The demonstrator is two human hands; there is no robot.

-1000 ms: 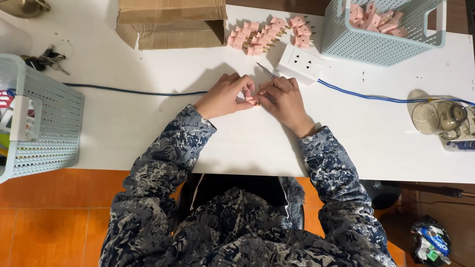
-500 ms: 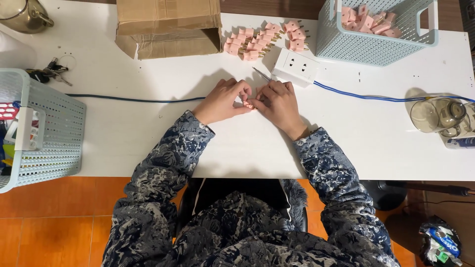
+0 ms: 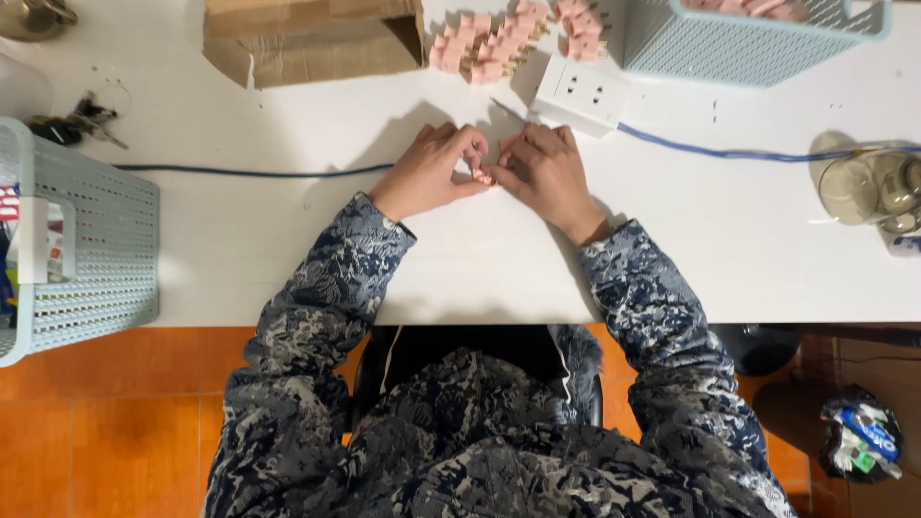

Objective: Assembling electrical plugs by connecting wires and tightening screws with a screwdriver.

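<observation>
Right now both hands meet over the middle of the white worktop [image 3: 240, 240], fingertips pressed together around a small pink piece [image 3: 483, 176]. The left hand [image 3: 432, 173] and the right hand [image 3: 547, 173] each pinch it from their own side, so each grip is closed on it, and most of it is hidden by the fingers. To my eye, work this fine goes best with the wrists resting on the worktop and the piece kept low and steady between the thumbs, turned so the joint faces up.

Just beyond the right hand sits a white power strip [image 3: 580, 94], with its blue cable [image 3: 729, 152] running off to the right; the cable lies close enough to snag a sleeve. Past the fingertips lies a heap of pink pieces [image 3: 499, 43], and beside it, beyond the left hand, a cardboard box [image 3: 307, 38]. Farther right stands a pale blue basket [image 3: 748, 43]; far left, another basket [image 3: 96, 249] and some keys [image 3: 77, 120].
</observation>
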